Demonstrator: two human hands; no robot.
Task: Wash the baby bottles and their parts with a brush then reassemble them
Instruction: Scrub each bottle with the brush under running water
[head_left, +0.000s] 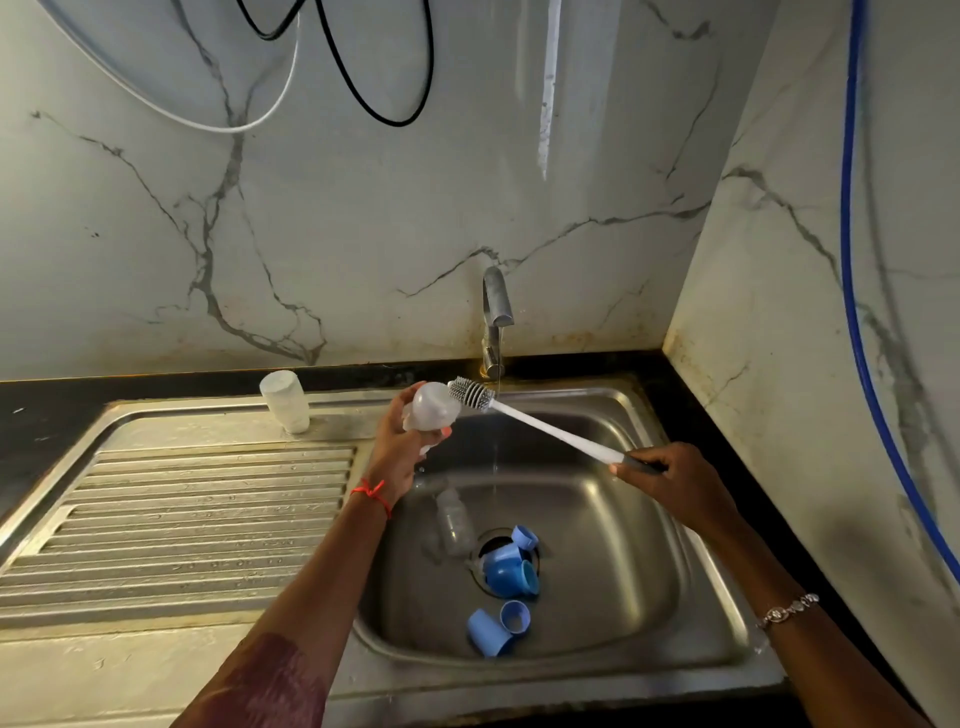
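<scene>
My left hand (397, 441) holds a clear baby bottle (431, 408) over the sink basin, its rounded base turned up. My right hand (670, 475) grips the dark handle end of a long white bottle brush (550, 428). The brush's grey bristle head (470, 393) rests against the bottle's upper right side. Another clear bottle (453, 522) lies in the basin. Several blue caps and rings (506, 571) sit around the drain. One more clear bottle (284, 401) stands upside down on the sink's back ledge.
The tap (496, 312) runs a thin stream into the steel sink (623, 519). A ribbed drainboard (182, 519) lies to the left. Marble walls close in behind and on the right, with black and white cables and a blue hose (852, 260) hanging.
</scene>
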